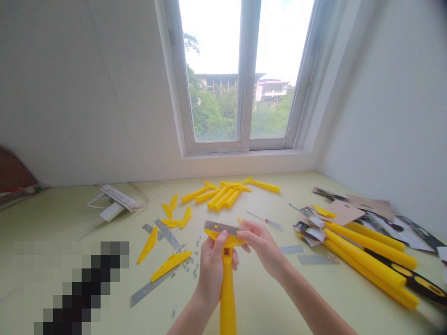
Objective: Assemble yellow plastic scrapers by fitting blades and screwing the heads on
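A yellow scraper is held upright in front of me, its handle running down past the bottom of the view. Across its head lies a flat grey metal blade, with a small yellow peg showing through near its left end. My left hand is closed around the head, thumb pressed on its front. At the head's right end, my right hand pinches the edge with its fingertips. A bit of yellow shows just above those fingers; what it belongs to is hidden.
Left of my hands lie yellow head pieces, grey blades and scattered screws. Several yellow scrapers are piled behind. A screwdriver, packaged long-handled scrapers and loose blades lie right; a power strip stands left.
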`<state>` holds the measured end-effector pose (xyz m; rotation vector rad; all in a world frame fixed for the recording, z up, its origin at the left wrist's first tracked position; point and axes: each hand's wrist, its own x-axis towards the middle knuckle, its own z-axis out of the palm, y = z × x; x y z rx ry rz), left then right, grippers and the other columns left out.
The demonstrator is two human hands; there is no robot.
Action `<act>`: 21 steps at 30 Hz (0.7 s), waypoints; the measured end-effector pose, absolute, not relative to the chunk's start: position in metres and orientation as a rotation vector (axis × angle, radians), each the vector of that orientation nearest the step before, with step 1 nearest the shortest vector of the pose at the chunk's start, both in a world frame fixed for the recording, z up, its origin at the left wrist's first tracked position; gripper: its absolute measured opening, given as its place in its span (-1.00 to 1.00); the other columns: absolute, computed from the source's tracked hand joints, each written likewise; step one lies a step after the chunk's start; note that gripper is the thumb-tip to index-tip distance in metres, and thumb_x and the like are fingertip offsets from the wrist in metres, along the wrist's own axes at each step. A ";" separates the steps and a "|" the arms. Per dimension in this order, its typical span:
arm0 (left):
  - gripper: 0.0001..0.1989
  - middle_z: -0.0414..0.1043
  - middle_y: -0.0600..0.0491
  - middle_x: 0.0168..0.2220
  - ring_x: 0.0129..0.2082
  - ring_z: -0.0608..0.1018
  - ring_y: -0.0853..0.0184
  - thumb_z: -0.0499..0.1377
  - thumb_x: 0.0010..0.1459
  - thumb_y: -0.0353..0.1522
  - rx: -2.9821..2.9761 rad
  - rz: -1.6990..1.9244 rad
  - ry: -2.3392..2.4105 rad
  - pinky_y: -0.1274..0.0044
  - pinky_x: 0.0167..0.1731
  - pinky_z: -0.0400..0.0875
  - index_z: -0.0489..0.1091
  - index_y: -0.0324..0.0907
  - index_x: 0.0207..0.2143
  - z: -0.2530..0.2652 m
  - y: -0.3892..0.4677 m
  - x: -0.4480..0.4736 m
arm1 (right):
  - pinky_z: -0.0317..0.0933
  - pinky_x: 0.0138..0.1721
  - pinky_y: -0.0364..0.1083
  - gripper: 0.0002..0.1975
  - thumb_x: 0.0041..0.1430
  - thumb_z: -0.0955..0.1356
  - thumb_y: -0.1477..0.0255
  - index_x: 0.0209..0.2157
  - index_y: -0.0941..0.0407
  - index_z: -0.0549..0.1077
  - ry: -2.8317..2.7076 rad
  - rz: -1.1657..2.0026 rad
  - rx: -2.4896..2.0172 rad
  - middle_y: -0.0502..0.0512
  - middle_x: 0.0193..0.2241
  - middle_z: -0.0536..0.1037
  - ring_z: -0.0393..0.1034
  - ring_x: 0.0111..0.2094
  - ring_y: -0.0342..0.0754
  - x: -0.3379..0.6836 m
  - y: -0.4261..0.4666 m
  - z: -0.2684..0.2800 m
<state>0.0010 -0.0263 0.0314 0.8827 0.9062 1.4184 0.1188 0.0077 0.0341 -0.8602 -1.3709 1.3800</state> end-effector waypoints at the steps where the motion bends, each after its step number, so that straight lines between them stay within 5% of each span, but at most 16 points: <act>1: -0.76 0.23 0.17 -0.77 -0.78 0.25 0.52 0.06 0.04 -0.24 0.908 1.420 0.917 0.69 -0.75 0.10 0.31 -0.25 -0.50 0.031 -0.026 0.001 | -0.05 -0.62 -0.21 -0.80 -0.10 0.33 0.35 -0.63 0.15 0.26 -1.359 1.418 -0.847 -0.12 -0.69 0.19 0.05 -0.65 -0.24 0.119 0.008 0.034; 21: -0.76 0.19 0.19 -0.83 -0.82 0.22 0.53 0.03 0.05 -0.25 0.954 1.414 1.036 0.70 -0.77 0.08 0.27 -0.25 -0.53 0.027 -0.023 -0.002 | 0.01 -0.53 -0.20 -0.77 0.05 0.28 0.29 -0.54 0.15 0.30 -1.594 1.054 -0.997 -0.08 -0.61 0.23 0.10 -0.54 -0.20 0.124 0.006 0.032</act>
